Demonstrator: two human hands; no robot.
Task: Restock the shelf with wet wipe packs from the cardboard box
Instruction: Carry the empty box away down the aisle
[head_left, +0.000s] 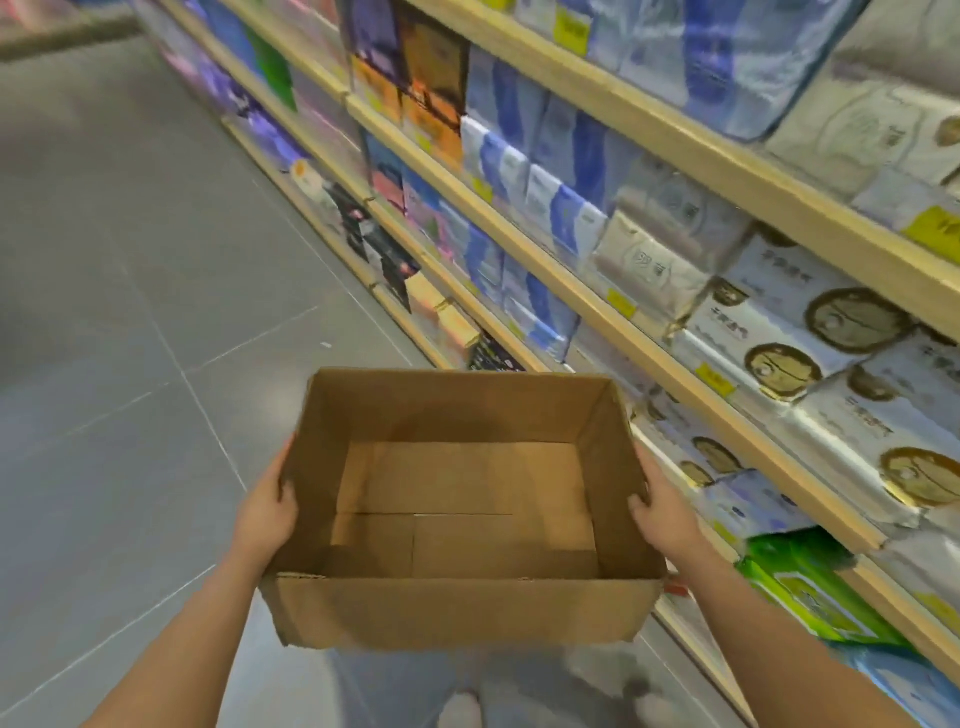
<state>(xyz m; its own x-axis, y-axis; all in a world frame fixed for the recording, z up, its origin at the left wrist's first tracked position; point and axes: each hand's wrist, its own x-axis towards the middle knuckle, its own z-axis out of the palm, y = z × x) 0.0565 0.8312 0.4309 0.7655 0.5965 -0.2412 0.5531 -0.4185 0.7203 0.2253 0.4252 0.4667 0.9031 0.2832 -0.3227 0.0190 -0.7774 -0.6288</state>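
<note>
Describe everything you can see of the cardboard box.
The cardboard box is a plain brown corrugated carton, open at the top, with no top flaps showing. Nothing lies inside: only its bare floor shows, with the seams of the folded bottom flaps. The near wall's rim is a little ragged at the left corner. It is held level in the air above the grey floor, beside the shelving on its right. The left hand grips its left wall and the right hand its right wall, thumbs hooked over the rim.

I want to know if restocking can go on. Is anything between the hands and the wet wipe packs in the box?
Nothing blocks the way, but no packs show: the cardboard box is open-topped and its floor is bare. The left hand and right hand grip its side walls, fingers curled over the rims. The shelf is on the right.
</note>
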